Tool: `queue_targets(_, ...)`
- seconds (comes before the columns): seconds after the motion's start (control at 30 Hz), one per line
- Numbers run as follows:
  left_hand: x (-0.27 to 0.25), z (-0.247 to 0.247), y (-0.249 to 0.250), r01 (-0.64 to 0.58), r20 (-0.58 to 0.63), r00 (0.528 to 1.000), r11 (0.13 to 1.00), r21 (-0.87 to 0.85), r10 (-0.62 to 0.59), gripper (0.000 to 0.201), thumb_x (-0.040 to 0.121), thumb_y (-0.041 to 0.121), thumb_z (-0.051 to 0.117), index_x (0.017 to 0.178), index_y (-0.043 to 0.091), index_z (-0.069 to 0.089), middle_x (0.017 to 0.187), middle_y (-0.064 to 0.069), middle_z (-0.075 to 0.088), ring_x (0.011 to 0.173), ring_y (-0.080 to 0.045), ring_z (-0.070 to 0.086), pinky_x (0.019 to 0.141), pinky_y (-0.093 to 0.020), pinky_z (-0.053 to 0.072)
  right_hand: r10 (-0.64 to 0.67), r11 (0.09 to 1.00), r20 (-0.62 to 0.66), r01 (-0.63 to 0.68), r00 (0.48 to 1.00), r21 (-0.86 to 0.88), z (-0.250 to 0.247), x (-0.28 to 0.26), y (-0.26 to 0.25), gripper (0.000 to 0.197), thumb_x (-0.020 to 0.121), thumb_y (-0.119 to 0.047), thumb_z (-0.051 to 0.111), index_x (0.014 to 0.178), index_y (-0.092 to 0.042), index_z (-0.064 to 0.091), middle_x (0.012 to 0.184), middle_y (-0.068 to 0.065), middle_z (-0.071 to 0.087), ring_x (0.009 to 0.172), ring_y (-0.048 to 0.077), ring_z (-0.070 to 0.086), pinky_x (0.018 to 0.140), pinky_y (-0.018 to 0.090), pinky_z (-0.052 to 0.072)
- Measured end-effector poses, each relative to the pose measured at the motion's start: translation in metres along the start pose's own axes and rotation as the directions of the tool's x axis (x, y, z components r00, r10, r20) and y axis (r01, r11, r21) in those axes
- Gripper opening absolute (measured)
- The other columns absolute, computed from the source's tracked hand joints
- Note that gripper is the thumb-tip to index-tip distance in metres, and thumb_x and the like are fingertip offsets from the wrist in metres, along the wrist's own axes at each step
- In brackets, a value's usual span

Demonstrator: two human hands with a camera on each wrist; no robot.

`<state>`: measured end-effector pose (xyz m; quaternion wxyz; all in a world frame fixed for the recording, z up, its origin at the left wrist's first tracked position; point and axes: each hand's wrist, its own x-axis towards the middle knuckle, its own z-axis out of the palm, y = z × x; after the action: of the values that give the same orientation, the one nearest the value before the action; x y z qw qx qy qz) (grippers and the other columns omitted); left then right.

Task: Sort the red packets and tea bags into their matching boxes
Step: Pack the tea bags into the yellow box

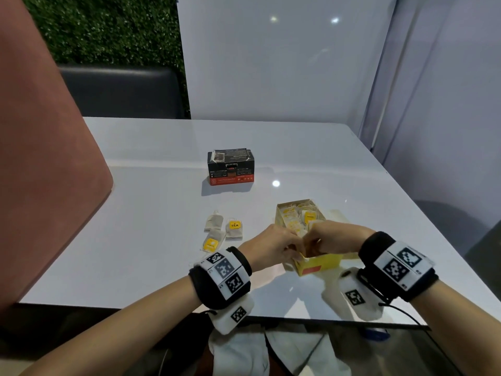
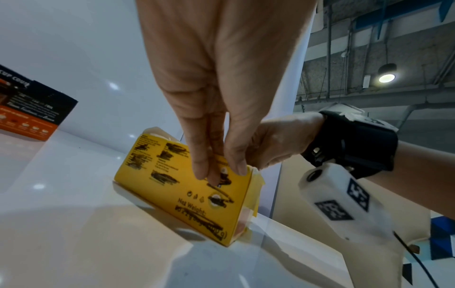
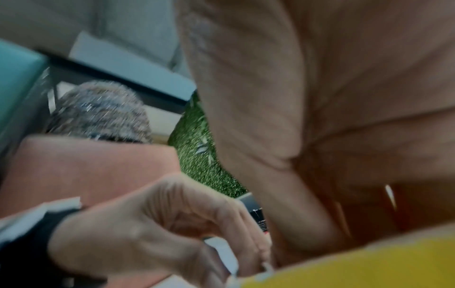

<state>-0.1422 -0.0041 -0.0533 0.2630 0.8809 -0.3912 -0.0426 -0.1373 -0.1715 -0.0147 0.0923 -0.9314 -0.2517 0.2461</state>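
Both hands pinch the yellow box (image 1: 318,263) rim, left hand (image 1: 273,246) and right hand (image 1: 329,238); steady it, then fetch loose tea bags (image 1: 234,229) at nine o'clock.

tea bag (image 1: 234,229): yellow tag reads "TEA"
yellow box (image 2: 187,187): side panel reads "Net Weight:"; the line under it and the other print are scribbled over in black, unreadable
black box (image 1: 231,166): front shows "CUP COU…" in white, cut off at the edge in the left wrist view; the small print below is too fine to read
wristband markers (image 1: 225,270): black-and-white square codes, no words
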Motion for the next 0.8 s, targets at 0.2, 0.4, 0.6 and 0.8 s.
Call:
queue_targets(0.2, -0.001, 0.002, -0.003, 0.004, 0.008, 1.0, 1.0, -0.018, -0.003, 0.02, 0.082, 0.008, 0.065, 0.101, 0.008, 0.071, 0.096, -0.012, 0.067, 0.09, -0.023, 0.061, 0.079, -0.024, 0.041, 0.012, 0.998, -0.084, -0.006, 0.996, 0.062, 0.006, -0.002, 0.005, 0.037, 0.079, 0.011, 0.045, 0.091, -0.012, 0.072, 0.079, 0.001, 0.06, 0.076, 0.013, 0.052, 0.067, 0.013, 0.041)
queue_targets(0.4, 0.001, 0.003, -0.004, -0.012, 0.021, 1.0, 1.0, 0.003, 0.012, 0.019, 0.083, 0.007, 0.064, 0.101, 0.005, 0.07, 0.1, -0.013, 0.066, 0.093, -0.024, 0.06, 0.077, -0.021, 0.037, 0.1, 0.995, -0.033, -0.101, 0.994, -0.008, 0.011, 0.003, 0.008, 0.041, 0.081, 0.01, 0.039, 0.091, -0.011, 0.073, 0.081, -0.001, 0.055, 0.078, 0.017, 0.045, 0.066, 0.019, 0.035)
queue_targets(0.6, 0.002, 0.0, -0.004, -0.008, 0.067, 0.998, 1.0, -0.016, 0.009, 0.021, 0.084, 0.008, 0.063, 0.104, 0.005, 0.069, 0.102, -0.013, 0.065, 0.093, -0.025, 0.059, 0.081, -0.026, 0.041, 0.083, 0.996, 0.017, -0.082, 0.996, -0.04, 0.007, 0.001, 0.0, 0.054, 0.083, 0.008, 0.04, 0.052, -0.036, 0.042, 0.07, -0.002, 0.048, 0.073, 0.02, 0.037, 0.058, 0.017, 0.03)
queue_targets(0.8, -0.027, -0.03, -0.026, 0.124, -0.014, 0.99, 0.917, -0.38, -0.14, 0.033, 0.087, -0.004, 0.056, 0.114, 0.015, 0.064, 0.114, -0.004, 0.065, 0.09, -0.013, 0.067, 0.083, -0.024, 0.054, 0.124, 0.989, -0.192, -0.136, 0.974, -0.054, -0.006, -0.014, -0.004, 0.033, 0.086, 0.002, 0.048, 0.097, -0.017, 0.074, 0.092, 0.005, 0.066, 0.084, 0.019, 0.057, 0.073, 0.02, 0.04)
